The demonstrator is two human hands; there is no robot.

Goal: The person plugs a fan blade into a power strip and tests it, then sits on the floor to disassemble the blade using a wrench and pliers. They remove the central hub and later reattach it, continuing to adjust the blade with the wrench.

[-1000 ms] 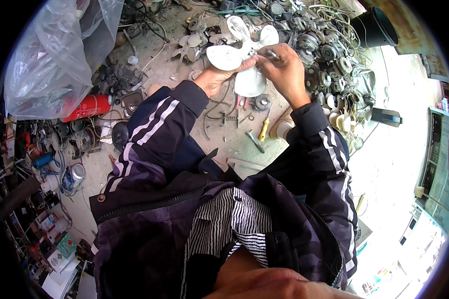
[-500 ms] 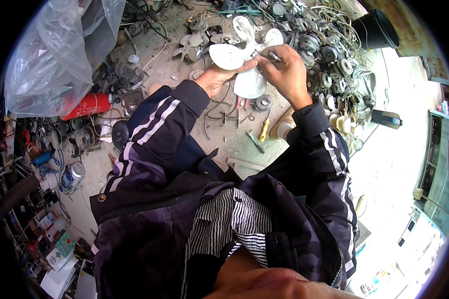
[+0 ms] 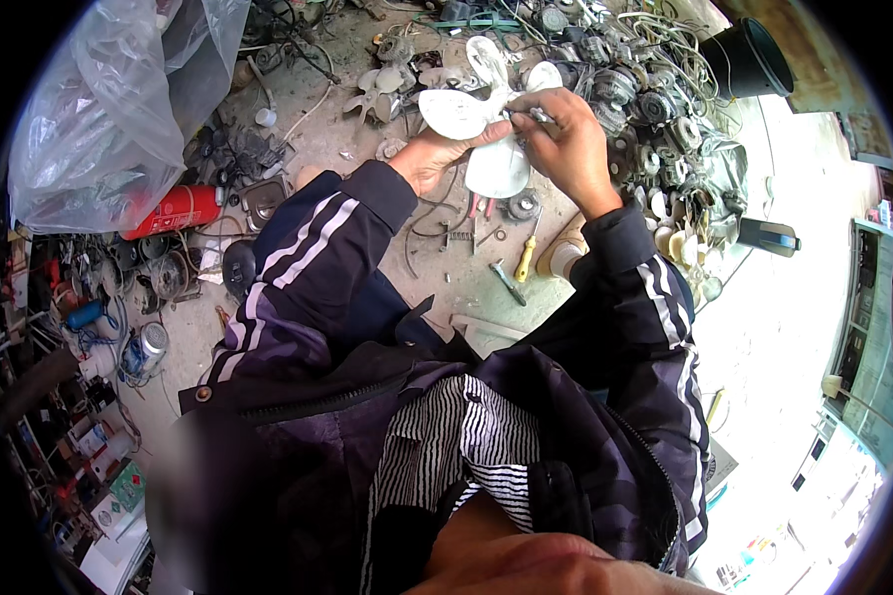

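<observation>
Above the floor in front of me hangs a white fan blade with several rounded lobes, dusty and marked. My left hand grips it from the left, thumb over the base of the left lobe. At the hub, my right hand is closed in a pinch, with a small greyish piece showing between thumb and fingers; its kind is hidden. Below the blade on the floor lie red-handled pliers, a yellow-handled screwdriver and a small hammer-like tool.
Motor parts and cables are heaped at the far right, near a black bucket. A clear plastic bag stands at left above a red cylinder. A blurred dark shape covers the lower left.
The fan blade has shifted very slightly downward, and my right fingers have moved a little at the hub. A blurred dark shape has come in at the lower left.
</observation>
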